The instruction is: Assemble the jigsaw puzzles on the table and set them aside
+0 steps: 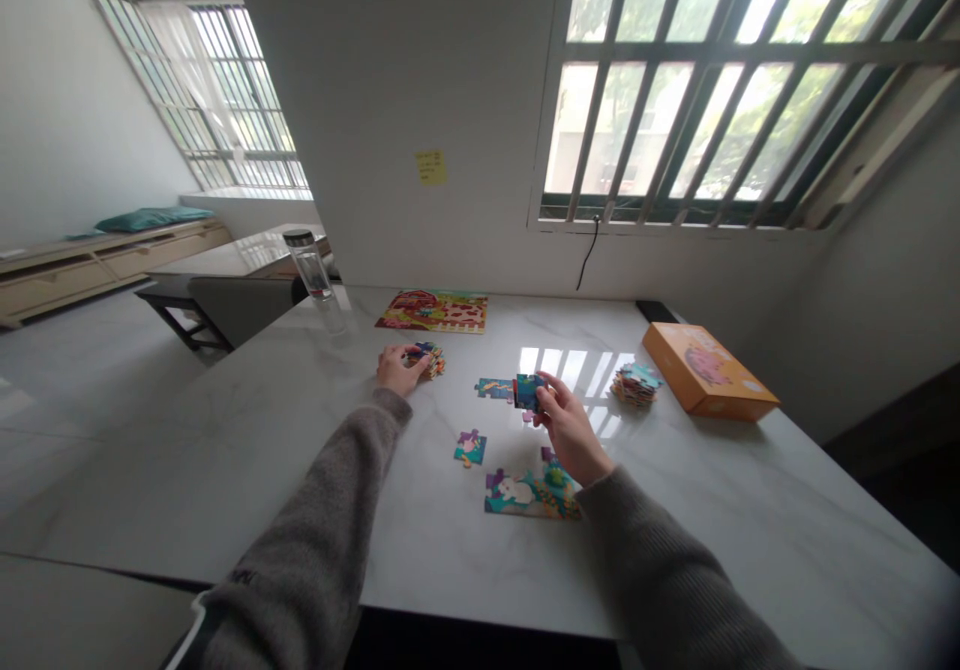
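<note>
My right hand (566,427) pinches a dark blue puzzle piece (529,391) between thumb and fingers, above the middle of the table. Just left of it lies a joined blue strip of puzzle (495,388). My left hand (400,367) has its fingers around a stack of puzzle pieces (429,361) on the table. A single teal and purple piece (470,447) lies apart, nearer to me. Below my right hand is a partly joined section with a white rabbit (525,492), its right end hidden by my wrist and sleeve.
A farm picture sheet (433,311) lies at the back. On the right, a second stack of pieces (636,384) stands beside an orange box (709,370). A glass bottle (309,265) stands at the table's back left corner. The white table (300,420) meets a wall behind.
</note>
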A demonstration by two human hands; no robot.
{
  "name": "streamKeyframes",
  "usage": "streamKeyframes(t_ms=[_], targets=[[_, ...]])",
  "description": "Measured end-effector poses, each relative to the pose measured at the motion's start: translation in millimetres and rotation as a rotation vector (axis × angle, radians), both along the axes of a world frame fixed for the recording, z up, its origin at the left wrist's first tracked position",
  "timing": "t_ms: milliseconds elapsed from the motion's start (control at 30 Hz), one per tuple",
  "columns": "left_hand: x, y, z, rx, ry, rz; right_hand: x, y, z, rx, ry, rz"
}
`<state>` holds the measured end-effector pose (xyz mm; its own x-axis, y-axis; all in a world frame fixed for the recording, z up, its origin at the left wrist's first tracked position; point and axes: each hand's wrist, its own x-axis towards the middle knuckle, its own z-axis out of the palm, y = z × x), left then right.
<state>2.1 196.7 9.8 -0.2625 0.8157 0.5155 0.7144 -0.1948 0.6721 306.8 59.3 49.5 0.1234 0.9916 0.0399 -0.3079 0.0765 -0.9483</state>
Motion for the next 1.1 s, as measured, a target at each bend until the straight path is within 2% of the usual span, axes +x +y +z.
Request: streamKeyframes(t_ms=[133, 267, 367, 500, 600, 700, 767, 900, 1100], targets=[[-4.8, 9.2, -5.1, -0.027, -0.185, -0.055, 0.3, -0.4, 0.5, 0.003, 0.007, 0.01], [-4.9, 10.3, -4.6, -0.039, -0.213, -0.054, 1.5, 0.4, -1.0, 0.007, 0.004, 0.017], [-7.0, 4.5, 1.1, 0.018, -0.164, -0.002, 2.9, 1.2, -1.9, 0.011, -0.017, 0.007], [-4.7, -10.8, 16.7, 0.204, -0.003, 0.05, 4.0, 1.4, -0.7, 0.009, -0.008, -0.001], [15.0, -30.2, 29.4, 0.336, 0.101, -0.099, 2.9, 0.4, 2.0, 0.013, 0.039, 0.023], [49.9, -54.3, 36.3, 0.434, 0.257, -0.425, 1.1, -0.8, 5.5, 0.036, 0.084, 0.059], [73.8, -69.6, 37.1, 0.441, 0.33, -0.585, 0.6, -1.0, 6.9, 0.057, 0.082, 0.073], [104.4, -89.4, 33.4, 0.433, 0.272, -0.706, 1.5, 1.2, 3.4, 0.083, 0.032, 0.08], [111.8, -95.2, 28.0, 0.402, 0.115, -0.79, 2.0, 3.8, -6.9, 0.095, -0.061, 0.085]])
